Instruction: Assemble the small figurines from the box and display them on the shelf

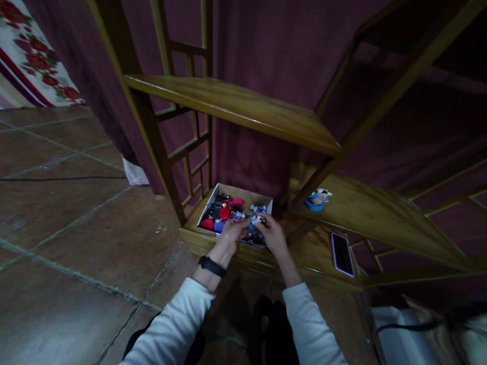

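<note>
Both hands meet over a shallow cardboard box (245, 191) on the low wooden shelf. Between them is a small blue-and-white toy figurine (257, 219). My right hand (272, 232) pinches its right side with thumb and fingers. My left hand (233, 231), a dark band on its wrist, has its fingers closed at the figurine's left side. Inside the box lie several colourful figurines (225, 213), mostly red, black, blue and purple. One purple-and-white figurine (258, 208) rests behind my fingers near the box's back right. The hands hide the box's front right part.
On the raised shelf (365, 210) to the right stands another figurine on a blue base (316, 200). A phone (342, 254) lies on the lower shelf. Above the box juts a wooden shelf board (236, 106). Purple curtain (262, 50) hangs behind; tiled floor (76, 243) spreads left.
</note>
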`<state>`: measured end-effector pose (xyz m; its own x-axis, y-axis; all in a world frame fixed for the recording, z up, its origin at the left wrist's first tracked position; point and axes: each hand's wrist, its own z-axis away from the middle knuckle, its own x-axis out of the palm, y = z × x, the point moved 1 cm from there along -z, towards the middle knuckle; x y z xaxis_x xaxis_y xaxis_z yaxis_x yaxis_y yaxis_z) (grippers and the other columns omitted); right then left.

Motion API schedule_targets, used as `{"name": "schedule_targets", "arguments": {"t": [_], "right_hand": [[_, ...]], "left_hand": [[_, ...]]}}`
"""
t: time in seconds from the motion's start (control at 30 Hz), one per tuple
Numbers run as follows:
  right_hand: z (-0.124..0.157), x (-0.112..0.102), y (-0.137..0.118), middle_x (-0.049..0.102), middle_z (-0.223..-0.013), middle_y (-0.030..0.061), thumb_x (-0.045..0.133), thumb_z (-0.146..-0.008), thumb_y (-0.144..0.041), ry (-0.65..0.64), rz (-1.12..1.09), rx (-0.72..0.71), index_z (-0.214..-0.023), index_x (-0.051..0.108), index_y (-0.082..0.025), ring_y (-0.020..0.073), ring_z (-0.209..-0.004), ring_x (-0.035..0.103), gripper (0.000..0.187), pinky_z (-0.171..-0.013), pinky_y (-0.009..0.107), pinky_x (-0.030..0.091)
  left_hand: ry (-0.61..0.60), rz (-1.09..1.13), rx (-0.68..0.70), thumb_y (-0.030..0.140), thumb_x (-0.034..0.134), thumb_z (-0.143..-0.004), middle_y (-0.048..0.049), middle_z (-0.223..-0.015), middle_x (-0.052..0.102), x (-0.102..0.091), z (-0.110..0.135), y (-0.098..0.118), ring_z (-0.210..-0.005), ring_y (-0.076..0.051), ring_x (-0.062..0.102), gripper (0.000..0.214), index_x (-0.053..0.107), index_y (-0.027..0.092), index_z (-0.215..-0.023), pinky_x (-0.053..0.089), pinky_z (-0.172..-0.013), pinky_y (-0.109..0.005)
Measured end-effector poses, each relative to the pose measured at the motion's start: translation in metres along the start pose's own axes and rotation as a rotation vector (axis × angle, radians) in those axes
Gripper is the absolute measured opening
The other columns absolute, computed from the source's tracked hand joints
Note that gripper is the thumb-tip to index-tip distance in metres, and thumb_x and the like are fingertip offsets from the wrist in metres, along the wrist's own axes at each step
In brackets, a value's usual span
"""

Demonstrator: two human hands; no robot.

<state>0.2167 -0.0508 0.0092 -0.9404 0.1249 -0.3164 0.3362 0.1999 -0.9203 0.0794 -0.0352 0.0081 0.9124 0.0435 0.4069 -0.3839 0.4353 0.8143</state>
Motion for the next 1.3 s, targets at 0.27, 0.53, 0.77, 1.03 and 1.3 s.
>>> {"name": "schedule_targets", "arguments": {"t": [0.27, 0.53, 0.77, 1.03, 1.3], "right_hand": [[0.0, -0.005, -0.009, 0.068, -0.101, 0.0002, 0.056, -0.079, -0.029, -0.116, 0.17, -0.12, -0.104, 0.063, -0.029, 0.0177, -0.091, 0.062, 0.026, -0.083, 0.03, 0.045], [0.005, -0.002, -0.012, 0.066, -0.105, 0.0004, 0.052, -0.081, -0.023, -0.113, 0.143, -0.187, -0.105, 0.063, -0.03, 0.0171, -0.097, 0.06, 0.027, -0.088, 0.031, 0.044], [0.001, 0.007, -0.001, 0.065, -0.107, 0.0038, 0.061, -0.075, -0.033, 0.032, -0.179, -0.028, -0.118, 0.054, -0.027, 0.0178, -0.096, 0.061, 0.044, -0.086, 0.034, 0.047], [0.001, 0.008, 0.01, 0.068, -0.099, 0.0041, 0.061, -0.072, -0.04, 0.091, -0.253, 0.017, -0.099, 0.065, -0.022, 0.0185, -0.088, 0.062, 0.033, -0.08, 0.033, 0.049], [0.001, 0.003, 0.007, 0.067, -0.085, 0.0016, 0.062, -0.07, -0.043, 0.08, -0.251, 0.157, -0.097, 0.065, -0.02, 0.0175, -0.078, 0.06, 0.036, -0.069, 0.028, 0.049]], "left_hand": [[0.017, 0.038, -0.169, 0.021, 0.072, -0.058, -0.0032, -0.055, 0.064, -0.01, -0.001, -0.003, -0.052, -0.013, 0.06, 0.015, 0.061, 0.012, -0.063, 0.046, -0.058, -0.024], [0.076, 0.019, -0.182, 0.019, 0.07, -0.065, -0.0028, -0.058, 0.065, -0.011, 0.002, -0.006, -0.054, -0.013, 0.062, 0.012, 0.06, 0.013, -0.07, 0.046, -0.057, -0.023], [0.023, 0.141, -0.18, 0.014, 0.062, -0.075, -0.0023, -0.064, 0.065, -0.017, -0.004, 0.002, -0.061, -0.013, 0.065, 0.01, 0.054, 0.016, -0.081, 0.049, -0.063, -0.024], [-0.027, 0.176, -0.138, 0.013, 0.063, -0.075, -0.0022, -0.072, 0.067, -0.01, 0.002, 0.005, -0.063, -0.015, 0.067, 0.027, 0.051, 0.02, -0.098, 0.051, -0.064, -0.027], [-0.17, 0.074, -0.115, 0.012, 0.069, -0.069, -0.0098, -0.08, 0.07, -0.009, 0.009, 0.01, -0.072, -0.02, 0.069, 0.027, 0.059, 0.013, -0.094, 0.054, -0.064, -0.027]]}}
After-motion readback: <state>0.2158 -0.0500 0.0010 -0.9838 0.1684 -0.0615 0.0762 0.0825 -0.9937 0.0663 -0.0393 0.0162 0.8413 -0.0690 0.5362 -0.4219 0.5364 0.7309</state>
